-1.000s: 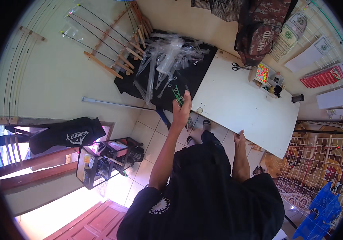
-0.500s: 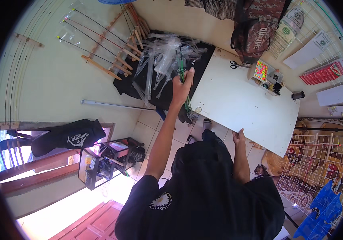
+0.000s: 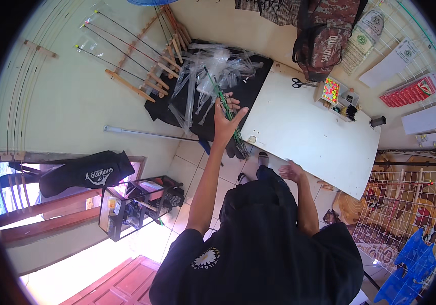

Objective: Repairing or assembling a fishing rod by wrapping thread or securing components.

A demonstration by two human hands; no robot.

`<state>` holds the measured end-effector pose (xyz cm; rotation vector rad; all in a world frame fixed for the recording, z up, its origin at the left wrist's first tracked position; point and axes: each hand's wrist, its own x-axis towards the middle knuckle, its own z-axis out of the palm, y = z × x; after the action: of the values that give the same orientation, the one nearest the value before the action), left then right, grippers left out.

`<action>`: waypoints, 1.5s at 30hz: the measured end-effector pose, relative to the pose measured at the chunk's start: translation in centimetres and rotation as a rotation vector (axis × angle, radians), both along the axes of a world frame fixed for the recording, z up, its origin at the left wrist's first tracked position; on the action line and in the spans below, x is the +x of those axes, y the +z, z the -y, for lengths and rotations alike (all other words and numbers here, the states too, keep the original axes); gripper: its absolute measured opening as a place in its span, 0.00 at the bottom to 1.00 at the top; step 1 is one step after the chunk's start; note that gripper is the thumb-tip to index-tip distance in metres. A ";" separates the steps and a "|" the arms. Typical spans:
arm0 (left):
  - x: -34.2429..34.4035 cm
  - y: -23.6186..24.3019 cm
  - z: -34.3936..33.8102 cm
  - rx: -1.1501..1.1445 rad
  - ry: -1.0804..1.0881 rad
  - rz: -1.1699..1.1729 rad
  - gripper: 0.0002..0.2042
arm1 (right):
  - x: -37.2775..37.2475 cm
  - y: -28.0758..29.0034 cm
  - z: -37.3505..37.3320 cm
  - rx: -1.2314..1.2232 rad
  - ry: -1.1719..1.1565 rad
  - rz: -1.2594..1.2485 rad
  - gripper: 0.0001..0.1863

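Observation:
A bundle of thin green rods with small metal rings leans at the left end of the white worktop, its top over the black mat and clear plastic sleeves. My left hand is at the bundle, thumb apart and fingers loosened, touching the rods; whether it bears any weight is unclear. My right hand is open, fingers extended, just off the worktop’s front edge, holding nothing.
Scissors, a box of coloured floats and a spool sit along the worktop’s back. Rod racks and a silver pole are at left, a metal shelf unit low left, a wire grid right.
My left hand’s fingers have loosened and spread on the rods, whose top now tilts further left. My right hand has let go of the worktop edge and opened, moving slightly left.

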<state>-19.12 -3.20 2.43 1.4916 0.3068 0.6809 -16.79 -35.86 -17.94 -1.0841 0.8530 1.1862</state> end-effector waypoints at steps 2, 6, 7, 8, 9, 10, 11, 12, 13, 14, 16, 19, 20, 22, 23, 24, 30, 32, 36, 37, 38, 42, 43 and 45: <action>-0.4 0.4 0.3 0.128 0.028 -0.042 0.34 | 0.1 2.0 -3.2 -0.030 0.419 0.497 0.21; -1.9 0.2 0.8 0.191 0.067 -0.101 0.42 | 1.6 6.0 -11.8 0.003 0.454 1.332 0.11; -2.7 -0.5 0.5 0.194 0.078 -0.104 0.42 | 1.2 8.1 -14.3 0.017 0.442 1.406 0.10; -3.6 -1.2 0.2 0.142 0.106 -0.105 0.39 | 0.8 10.6 -16.4 0.034 0.432 1.480 0.10; -4.0 -1.6 0.3 0.091 0.121 -0.098 0.37 | 0.9 11.4 -17.7 0.036 0.432 1.487 0.10; -4.6 -2.5 0.0 0.096 0.130 -0.093 0.37 | 0.8 12.0 -19.0 0.050 0.409 1.499 0.10; -5.0 -2.9 0.0 0.056 0.111 -0.136 0.33 | 0.9 12.0 -19.7 0.059 0.382 1.511 0.09; -5.4 -3.3 -0.1 0.016 0.092 -0.180 0.29 | 1.0 12.1 -20.1 0.063 0.382 1.517 0.09; -5.7 -3.8 0.1 0.080 0.132 -0.183 0.23 | 1.0 12.2 -20.6 0.008 0.406 1.543 0.09; -5.8 -3.7 0.2 0.081 0.134 -0.179 0.23 | 0.9 12.1 -20.9 -0.049 0.430 1.565 0.10; -5.8 -3.4 0.4 0.147 0.094 -0.225 0.23 | 0.9 12.1 -21.2 -0.083 0.435 1.561 0.08; -5.6 -2.9 0.4 0.189 0.095 -0.222 0.23 | 0.5 12.0 -21.4 -0.116 0.407 1.596 0.05; -5.4 -2.8 0.3 0.212 0.089 -0.211 0.22 | 0.6 12.0 -21.3 -0.139 0.419 1.624 0.04; -5.2 -2.5 0.2 0.217 0.095 -0.205 0.22 | 0.0 11.9 -21.4 -0.143 0.383 1.623 0.07; -5.2 -2.5 0.2 0.219 0.099 -0.223 0.22 | -0.2 12.0 -21.2 -0.144 0.365 1.614 0.06; -5.1 -2.5 0.1 0.221 0.103 -0.241 0.22 | -0.5 12.1 -21.1 -0.145 0.347 1.605 0.06; -5.2 -1.6 0.4 0.264 0.079 -0.289 0.29 | -0.7 11.5 -19.4 -0.148 0.329 1.646 0.06; -5.6 -1.2 0.9 0.280 0.091 -0.284 0.31 | -0.8 11.3 -18.3 -0.137 0.311 1.628 0.05; -6.9 -1.4 2.3 0.300 0.218 -0.241 0.30 | -1.0 12.2 -16.0 -0.172 0.325 1.661 0.04; -7.2 -1.8 2.7 0.281 0.261 -0.215 0.28 | -1.2 12.4 -15.4 -0.197 0.310 1.641 0.04; -7.5 -2.0 3.3 0.280 0.257 -0.208 0.28 | -1.1 12.4 -14.9 -0.202 0.306 1.647 0.04; -7.4 -1.9 5.0 0.401 0.184 -0.194 0.29 | -1.2 12.2 -13.9 -0.222 0.297 1.630 0.04; -6.7 -1.6 5.5 0.448 0.196 -0.181 0.29 | -1.1 12.2 -14.2 -0.206 0.307 1.615 0.04; -5.0 -1.3 5.6 0.500 0.208 -0.156 0.30 | -0.8 11.7 -14.7 -0.195 0.322 1.607 0.03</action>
<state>-24.16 -8.84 1.11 2.0149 0.4372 0.8493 -17.58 -21.15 -6.27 -1.8651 -0.4963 0.1616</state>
